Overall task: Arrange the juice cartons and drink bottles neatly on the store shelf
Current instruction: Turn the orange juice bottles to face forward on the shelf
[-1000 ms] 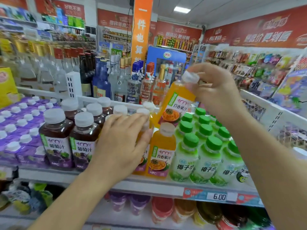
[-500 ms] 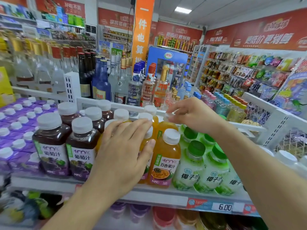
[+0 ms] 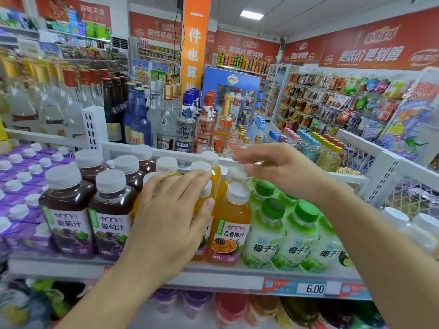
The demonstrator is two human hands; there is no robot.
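The left hand [image 3: 166,224] lies flat, fingers straight, pressing the front orange passion-fruit juice bottle with a white cap [image 3: 202,210] on the white store shelf [image 3: 213,279]. The right hand [image 3: 282,174] hovers with loose fingers, holding nothing, just above the white cap of the second orange juice bottle [image 3: 234,175], standing upright behind the front labelled orange bottle [image 3: 231,224]. That cap sits directly below the right fingertips, so this hand is nearer.

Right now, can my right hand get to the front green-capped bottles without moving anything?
Probably yes. The right hand hovers open just above the orange bottles, and the green-capped bottles stand right beside and below it, caps exposed at the shelf's front. The left hand rests on orange bottles further left, out of the way.
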